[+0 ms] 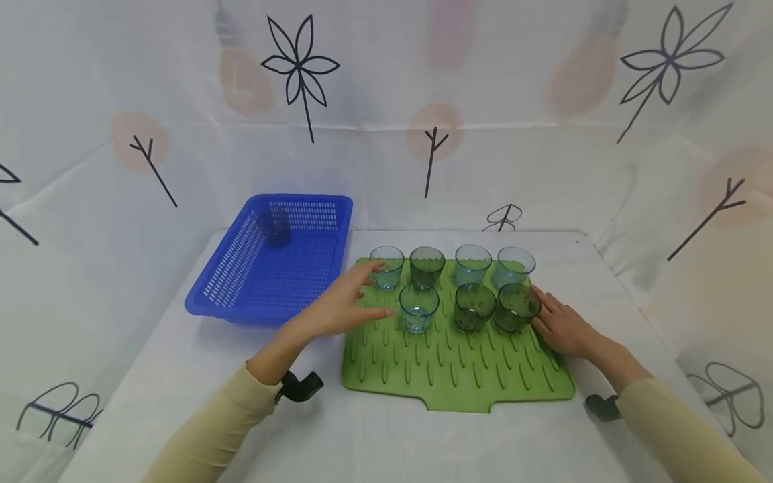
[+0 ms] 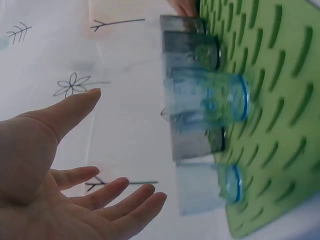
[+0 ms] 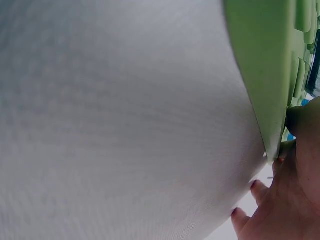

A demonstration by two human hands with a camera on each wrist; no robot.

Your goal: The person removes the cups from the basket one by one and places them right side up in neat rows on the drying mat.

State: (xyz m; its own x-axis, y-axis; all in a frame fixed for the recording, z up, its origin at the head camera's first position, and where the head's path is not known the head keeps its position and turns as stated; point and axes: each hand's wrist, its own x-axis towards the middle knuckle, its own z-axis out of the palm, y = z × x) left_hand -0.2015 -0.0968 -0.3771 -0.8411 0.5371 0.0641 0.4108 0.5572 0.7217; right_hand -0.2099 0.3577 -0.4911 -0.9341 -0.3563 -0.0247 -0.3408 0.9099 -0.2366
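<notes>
My left hand [image 1: 338, 305] reaches over the left edge of a green ribbed drying mat [image 1: 386, 369], thumb and fingers spread with nothing between them. Just past the thumb stands a light blue glass [image 1: 419, 310]; another blue glass [image 1: 386, 270] is behind, near the fingertips. In the left wrist view the palm faces up, apart from the row of glasses [image 2: 210, 97]. My right hand [image 1: 564, 325] lies along the mat's right edge, beside a dark glass [image 1: 517, 308]. In the right wrist view its thumb [image 3: 302, 122] rests over the mat's edge [image 3: 260, 65], fingers extended beyond.
Another dark glass [image 1: 474, 308] stands in the front row; a dark glass [image 1: 427, 267] and two blue glasses [image 1: 473, 266] share the back row. A blue slotted basket [image 1: 226, 312] sits left, with one dark glass [image 1: 275, 228] inside. Patterned white cloth [image 1: 386, 174] hangs behind.
</notes>
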